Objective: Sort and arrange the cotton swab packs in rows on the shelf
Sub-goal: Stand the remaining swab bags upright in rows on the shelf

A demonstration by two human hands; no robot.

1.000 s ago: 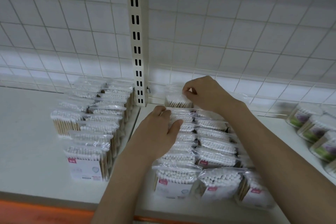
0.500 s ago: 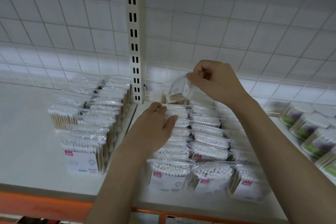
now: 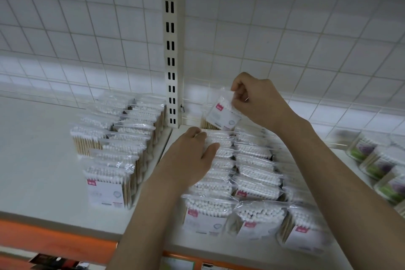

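Observation:
Clear packs of white cotton swabs with pink labels stand in rows on the white shelf (image 3: 39, 160). Three rows (image 3: 252, 173) fill the right bay and two rows (image 3: 122, 138) stand in the left bay. My right hand (image 3: 260, 101) pinches the top of one swab pack (image 3: 223, 112) and holds it tilted above the back of the left-most right-bay row. My left hand (image 3: 190, 155) rests flat on the tops of that same row, fingers straight. My right forearm hides much of the third row.
A slotted white upright post (image 3: 172, 68) divides the two bays, with a wire grid back panel (image 3: 285, 35) behind. Round tubs of swabs with green and purple labels (image 3: 381, 164) lie at the far right. The shelf's front edge is orange (image 3: 54, 241).
My right hand has lifted the rear pack off the shelf and tipped it so its label faces me. My left hand has stayed pressed on the row.

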